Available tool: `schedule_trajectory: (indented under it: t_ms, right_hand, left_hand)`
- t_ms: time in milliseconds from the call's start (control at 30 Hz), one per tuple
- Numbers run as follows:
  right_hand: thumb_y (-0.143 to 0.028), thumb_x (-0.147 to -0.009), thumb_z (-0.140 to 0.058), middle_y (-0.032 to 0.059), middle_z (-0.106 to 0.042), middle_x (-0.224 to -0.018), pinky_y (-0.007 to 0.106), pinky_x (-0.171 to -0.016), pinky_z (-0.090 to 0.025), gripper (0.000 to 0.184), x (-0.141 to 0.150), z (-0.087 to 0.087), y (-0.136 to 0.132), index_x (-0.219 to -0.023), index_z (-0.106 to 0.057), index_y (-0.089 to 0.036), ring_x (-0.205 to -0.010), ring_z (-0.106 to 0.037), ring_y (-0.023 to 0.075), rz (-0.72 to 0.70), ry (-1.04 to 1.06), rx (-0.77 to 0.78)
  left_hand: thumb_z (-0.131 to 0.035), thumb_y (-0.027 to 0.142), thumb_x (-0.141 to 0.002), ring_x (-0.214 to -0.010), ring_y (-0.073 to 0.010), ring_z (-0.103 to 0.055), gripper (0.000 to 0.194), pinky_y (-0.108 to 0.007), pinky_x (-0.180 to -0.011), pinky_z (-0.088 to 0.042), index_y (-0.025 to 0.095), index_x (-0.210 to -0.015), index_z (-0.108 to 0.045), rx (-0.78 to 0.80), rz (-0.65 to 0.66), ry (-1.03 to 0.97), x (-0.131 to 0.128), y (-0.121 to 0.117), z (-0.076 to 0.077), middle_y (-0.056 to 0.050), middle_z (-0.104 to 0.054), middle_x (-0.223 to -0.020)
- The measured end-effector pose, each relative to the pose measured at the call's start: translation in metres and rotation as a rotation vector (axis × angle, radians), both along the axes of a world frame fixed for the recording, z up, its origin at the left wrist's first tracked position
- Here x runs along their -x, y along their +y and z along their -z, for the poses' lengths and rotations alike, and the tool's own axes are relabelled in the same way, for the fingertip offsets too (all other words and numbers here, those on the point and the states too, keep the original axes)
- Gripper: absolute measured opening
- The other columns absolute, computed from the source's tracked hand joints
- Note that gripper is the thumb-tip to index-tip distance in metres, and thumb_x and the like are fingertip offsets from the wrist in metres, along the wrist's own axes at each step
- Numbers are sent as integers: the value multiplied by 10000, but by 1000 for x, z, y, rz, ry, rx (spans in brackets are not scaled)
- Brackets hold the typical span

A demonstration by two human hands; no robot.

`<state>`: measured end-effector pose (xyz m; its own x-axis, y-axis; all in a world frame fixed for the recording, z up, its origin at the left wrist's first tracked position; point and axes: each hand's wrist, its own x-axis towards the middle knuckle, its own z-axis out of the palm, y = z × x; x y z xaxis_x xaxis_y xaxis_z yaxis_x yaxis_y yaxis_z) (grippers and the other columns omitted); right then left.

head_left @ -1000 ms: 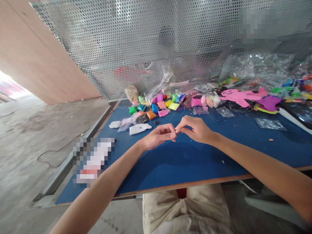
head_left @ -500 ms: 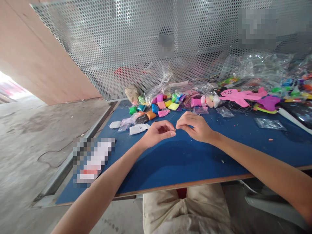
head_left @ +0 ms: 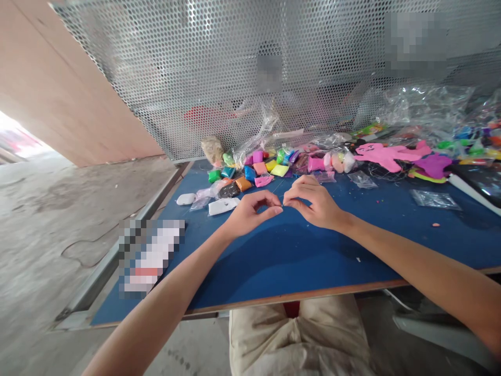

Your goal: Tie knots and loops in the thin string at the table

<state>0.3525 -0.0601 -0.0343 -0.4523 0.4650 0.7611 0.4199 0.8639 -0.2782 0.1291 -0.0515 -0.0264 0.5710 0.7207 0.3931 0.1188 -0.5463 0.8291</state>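
Note:
Above the middle of the blue tabletop, my left hand [head_left: 256, 210] and my right hand [head_left: 312, 202] meet fingertip to fingertip. Each is closed in a pinch, thumb against forefinger. A tiny, thin dark thing [head_left: 282, 206] shows at the point where the fingertips nearly touch; it is too small to name. Just beyond my left hand lie a white flat packet [head_left: 224, 206] and an orange packet [head_left: 243, 184]. A pink flat piece [head_left: 264, 180] is on the table behind the gap between my hands.
Small coloured packets [head_left: 260, 168] spread along the back of the blue table [head_left: 274, 266], before a perforated metal screen [head_left: 219, 68]. To the right lie a pink figure-shaped piece [head_left: 391, 155], a purple piece [head_left: 432, 165] and a clear bag [head_left: 435, 199]. A blurred-out sheet [head_left: 156, 256] lies at left.
My hands stay almost in place, still pinched together. The right hand's fingers have lifted very slightly; the view has shifted a little.

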Motion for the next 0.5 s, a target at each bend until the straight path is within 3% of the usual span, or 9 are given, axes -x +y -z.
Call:
schedule_trajectory:
  t_ms: [233, 500]
  right_hand:
    - [-249, -994, -524, -9, -672, -779, 397, -862, -335, 132, 4, 3, -2, -893, -609, -246, -776, -528, 184, 59, -24, -3]
    - [-247, -995, -526, -16, -696, -829, 416, -904, -259, 116, 8, 5, -5, -911, -605, -238, -763, -532, 170, 73, -24, 51]
  left_hand:
    - [-594, 322, -932, -811, -178, -563, 162, -298, -766, -431, 191, -1004, -656, -307, -23, 214, 5, -7, -12, -72, -614, -894]
    - [-556, 251, -939, -737, -160, -557, 99, -283, -688, -398, 210, -973, -640, -574, -100, 381, 9, -6, -9, -66, -622, -883]
